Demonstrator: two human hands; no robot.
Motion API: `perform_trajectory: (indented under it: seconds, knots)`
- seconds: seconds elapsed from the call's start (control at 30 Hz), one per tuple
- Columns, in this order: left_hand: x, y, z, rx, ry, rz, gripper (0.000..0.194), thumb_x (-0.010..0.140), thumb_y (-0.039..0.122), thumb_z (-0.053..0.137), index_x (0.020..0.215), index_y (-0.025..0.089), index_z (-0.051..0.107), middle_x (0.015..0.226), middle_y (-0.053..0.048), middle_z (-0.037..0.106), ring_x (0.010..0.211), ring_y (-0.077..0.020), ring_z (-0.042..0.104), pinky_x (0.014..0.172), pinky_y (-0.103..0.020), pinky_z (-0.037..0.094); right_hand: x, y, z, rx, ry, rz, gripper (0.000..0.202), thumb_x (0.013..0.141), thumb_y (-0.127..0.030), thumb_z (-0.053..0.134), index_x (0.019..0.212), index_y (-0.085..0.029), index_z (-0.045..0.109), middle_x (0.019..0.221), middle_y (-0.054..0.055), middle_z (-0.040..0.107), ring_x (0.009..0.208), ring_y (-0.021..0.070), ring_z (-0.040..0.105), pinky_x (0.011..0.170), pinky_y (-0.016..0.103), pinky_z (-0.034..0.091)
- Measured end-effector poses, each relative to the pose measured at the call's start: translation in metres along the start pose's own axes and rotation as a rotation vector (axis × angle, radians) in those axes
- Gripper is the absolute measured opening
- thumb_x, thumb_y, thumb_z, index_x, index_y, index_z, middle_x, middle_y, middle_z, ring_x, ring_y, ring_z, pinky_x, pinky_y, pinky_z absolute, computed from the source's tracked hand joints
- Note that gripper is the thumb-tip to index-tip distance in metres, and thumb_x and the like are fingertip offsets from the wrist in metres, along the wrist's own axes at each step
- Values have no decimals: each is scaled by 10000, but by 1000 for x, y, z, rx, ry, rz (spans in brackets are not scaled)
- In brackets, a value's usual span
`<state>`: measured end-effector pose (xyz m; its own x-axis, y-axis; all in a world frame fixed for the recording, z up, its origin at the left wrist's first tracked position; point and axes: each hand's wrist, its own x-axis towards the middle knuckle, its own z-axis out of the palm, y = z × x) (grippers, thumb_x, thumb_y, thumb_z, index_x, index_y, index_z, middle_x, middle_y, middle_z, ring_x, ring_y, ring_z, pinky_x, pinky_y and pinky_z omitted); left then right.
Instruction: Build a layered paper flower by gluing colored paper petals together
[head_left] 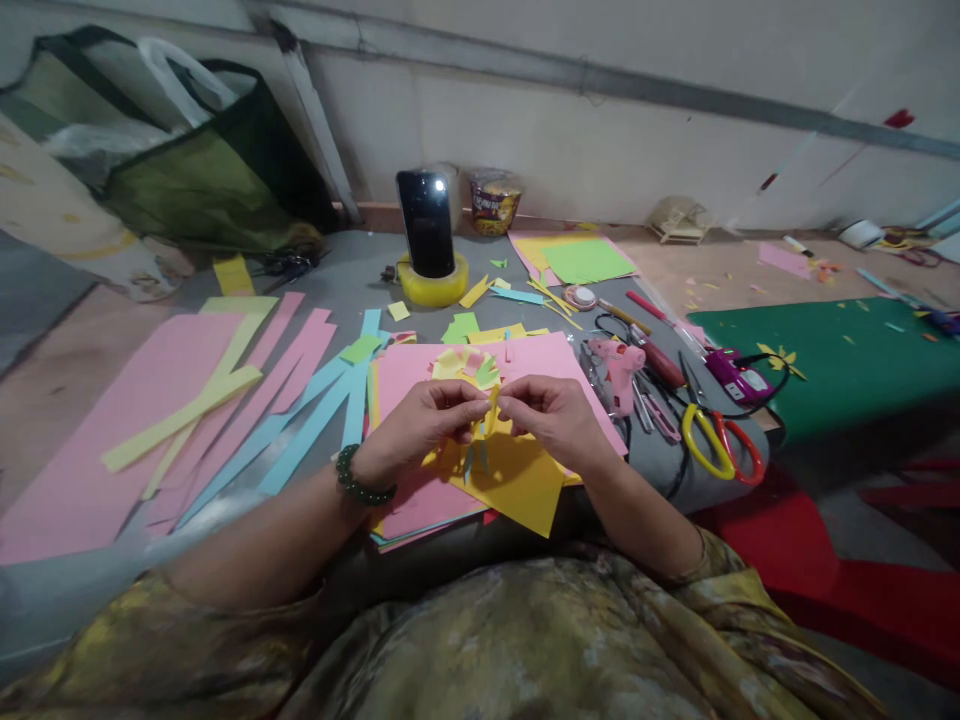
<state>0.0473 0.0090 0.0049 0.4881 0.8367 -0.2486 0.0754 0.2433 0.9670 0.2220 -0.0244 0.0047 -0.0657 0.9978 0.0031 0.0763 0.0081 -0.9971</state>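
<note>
My left hand [446, 408] and my right hand [541, 408] meet over a stack of coloured paper. Between their fingertips they pinch a small yellow paper piece [493, 400], one hand at each side. Just behind it, a paper flower [463, 366] in pale yellow with green bits rests on the pink sheet [420, 500]. Beneath my hands lies an orange-yellow sheet [525, 492], jutting toward me. A few thin blue strips [472, 462] show under my fingers, partly hidden.
Pink, yellow and blue paper strips [307, 430] spread at left. To the right lie a pink glue gun [616, 372], scissors [709, 440] with yellow and red handles, and a purple box [739, 376] with a cord. A phone [426, 222] leans on a yellow tape roll [433, 283] behind.
</note>
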Motion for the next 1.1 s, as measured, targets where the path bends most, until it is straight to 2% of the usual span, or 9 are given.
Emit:
perform_trajectory:
  seconds: [0.17,0.47,0.83,1.0,1.1]
  knots:
    - [0,0,0,-15,3,-9,442,554,557,835,689,166,678,550,46,559,484,-77,495,490,-205,356,0,3,-1,-97,8,-58,162,731,-338,673,731,-180,703,657,-6,675,557,94,570,514,215,503]
    - [1,-3,-1,-22,-12,8,465,574,583,839,678,170,652,546,50,539,483,-76,478,481,-204,353,-3,4,-1,-259,18,-182,174,798,-315,634,753,-176,729,673,11,708,558,99,561,522,223,445]
    - [-2,-1,-1,0,-29,9,442,602,556,835,704,173,639,570,49,527,508,-85,474,494,-210,349,-6,-2,-2,-298,21,-162,184,792,-329,635,725,-187,731,669,19,709,572,120,565,543,247,450]
    - [-3,-1,-1,33,-53,29,423,654,566,795,715,177,639,592,47,515,522,-84,449,490,-207,338,-3,-8,-7,-280,54,-138,273,832,-401,621,665,-186,637,599,-8,588,547,105,475,526,246,400]
    - [-3,-2,-1,40,-74,36,456,637,593,807,726,177,641,600,43,525,526,-86,449,482,-208,332,0,-9,-8,-262,36,-137,299,826,-461,663,727,-179,653,672,8,636,607,118,512,572,252,419]
